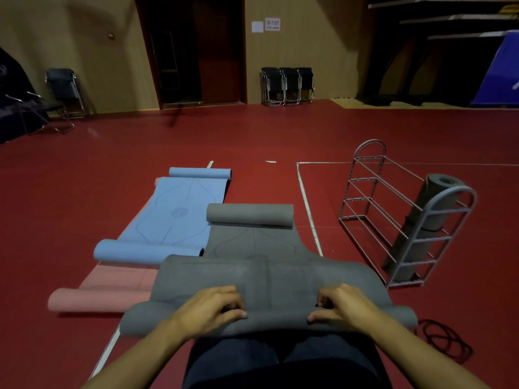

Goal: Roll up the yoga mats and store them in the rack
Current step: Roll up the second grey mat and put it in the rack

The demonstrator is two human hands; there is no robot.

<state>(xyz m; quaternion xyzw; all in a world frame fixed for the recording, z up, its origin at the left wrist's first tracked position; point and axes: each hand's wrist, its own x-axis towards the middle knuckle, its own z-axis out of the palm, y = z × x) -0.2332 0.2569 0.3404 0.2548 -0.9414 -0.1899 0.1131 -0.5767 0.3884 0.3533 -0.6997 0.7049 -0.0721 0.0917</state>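
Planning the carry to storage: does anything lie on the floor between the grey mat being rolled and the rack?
Nothing visible blocks it. Between the grey mat and the rack is bare red floor with a white line; the black bands lie nearer, off that path.

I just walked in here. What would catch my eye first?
Two hands, left hand and right hand, gripping the near rolled end of a grey mat in the foreground. Beside it on the left lie a blue mat and a pink mat. On the right stands a wire rack holding one rolled grey mat.
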